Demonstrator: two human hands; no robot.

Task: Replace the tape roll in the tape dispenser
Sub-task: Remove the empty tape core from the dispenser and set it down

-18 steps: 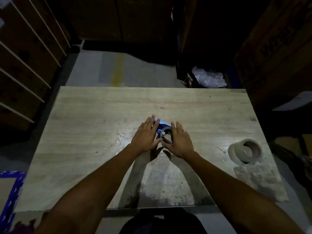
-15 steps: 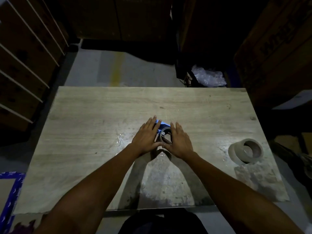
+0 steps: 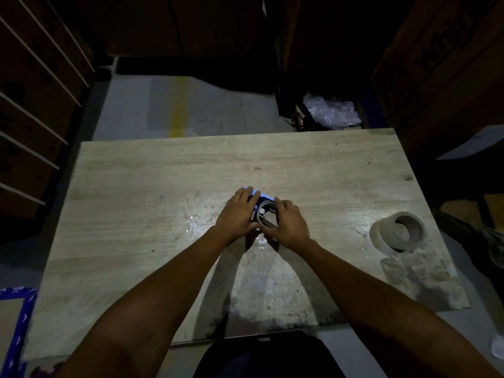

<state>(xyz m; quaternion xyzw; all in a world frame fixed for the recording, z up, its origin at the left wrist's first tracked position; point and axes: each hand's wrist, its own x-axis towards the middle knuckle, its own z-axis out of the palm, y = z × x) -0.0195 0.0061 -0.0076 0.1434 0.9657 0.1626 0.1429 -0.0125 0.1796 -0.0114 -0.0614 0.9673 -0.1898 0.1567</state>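
A blue tape dispenser (image 3: 259, 196) lies on the wooden table (image 3: 152, 186) near its middle, mostly hidden under my hands. A worn cardboard tape core (image 3: 266, 214) sits in it, its ring visible between my hands. My left hand (image 3: 237, 215) presses on the dispenser's left side, fingers over the blue body. My right hand (image 3: 289, 223) curls around the right edge of the core. A fresh roll of brown tape (image 3: 398, 231) lies flat at the table's right side, apart from both hands.
Dark cartons stand behind and to the right of the table. A crumpled plastic bag (image 3: 331, 111) sits on the floor beyond the far edge. Slatted shelving (image 3: 35, 105) lines the left. A blue-edged mat (image 3: 16, 323) lies at lower left.
My right hand's fingers have curled from flat onto the core's rim. My left hand has closed in slightly on the dispenser. The spare roll has not moved.
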